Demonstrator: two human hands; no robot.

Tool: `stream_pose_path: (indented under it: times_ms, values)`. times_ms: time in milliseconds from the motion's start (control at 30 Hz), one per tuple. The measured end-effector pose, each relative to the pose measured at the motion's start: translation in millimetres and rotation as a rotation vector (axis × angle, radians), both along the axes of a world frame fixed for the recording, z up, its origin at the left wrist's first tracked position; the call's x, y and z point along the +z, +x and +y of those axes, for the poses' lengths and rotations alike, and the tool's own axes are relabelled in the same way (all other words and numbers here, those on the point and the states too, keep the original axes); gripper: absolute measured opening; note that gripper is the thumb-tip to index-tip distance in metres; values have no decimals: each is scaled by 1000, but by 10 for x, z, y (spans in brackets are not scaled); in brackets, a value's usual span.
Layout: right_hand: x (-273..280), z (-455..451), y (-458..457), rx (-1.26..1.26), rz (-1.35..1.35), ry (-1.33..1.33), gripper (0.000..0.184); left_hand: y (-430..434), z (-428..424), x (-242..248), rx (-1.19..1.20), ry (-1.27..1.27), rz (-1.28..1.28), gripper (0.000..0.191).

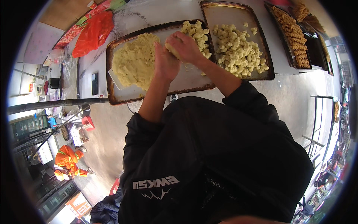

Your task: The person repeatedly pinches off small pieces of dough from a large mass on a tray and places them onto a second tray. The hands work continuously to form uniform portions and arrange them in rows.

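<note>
My right hand (183, 47) is curled around a lump of yellow paste (172, 51), over the middle of a rust-edged metal tray (190, 79). Upright beside it, my left hand (167, 62) faces the lump with its palm, fingers extended; whether it touches the lump is hard to tell. A large mass of the same paste (134, 61) lies at the tray's left, partly on a white plastic board or sheet (117, 81). Small torn lumps (195, 32) fill the tray's right end. More lumps (240, 53) are heaped on a second metal tray (223, 12) to the right.
A phone (95, 84) and a red plastic bag (95, 33) lie left of the trays. Trays of brown twisted pastries (293, 36) stand at the far right. A dark pole (56, 104) reaches the near tray's left corner. A person in orange clothing (68, 162) is at the lower left.
</note>
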State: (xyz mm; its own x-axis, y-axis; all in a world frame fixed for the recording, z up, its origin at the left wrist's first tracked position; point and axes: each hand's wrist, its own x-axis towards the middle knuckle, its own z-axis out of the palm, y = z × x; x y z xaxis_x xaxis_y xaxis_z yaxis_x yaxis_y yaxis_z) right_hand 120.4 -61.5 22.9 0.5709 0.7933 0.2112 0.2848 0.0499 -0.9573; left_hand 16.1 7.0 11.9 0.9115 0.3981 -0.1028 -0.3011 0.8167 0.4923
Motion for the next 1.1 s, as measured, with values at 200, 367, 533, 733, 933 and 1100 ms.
stream_pose_path:
  times_ms: [200, 367, 533, 733, 933, 1100]
  values:
    - [-834, -159, 269, 225, -477, -223, 26, -228, 289, -129, 416, 23, 377, 65]
    - [-1576, -377, 144, 532, -952, -178, 42, -355, 302, -198, 414, 42, 408, 57]
    - [-1684, -408, 237, 568, -571, -289, 50, -420, 282, -166, 373, 7, 384, 49]
    - [-1495, -617, 118, 693, -873, -129, 38, -440, 302, -259, 338, 43, 408, 40]
    - [-651, -296, 28, 288, 233, -126, 50, -291, 228, -345, 363, 322, 536, 42]
    - [-236, -118, -253, 280, -50, 79, 51, -39, -63, -176, 357, 39, 147, 62]
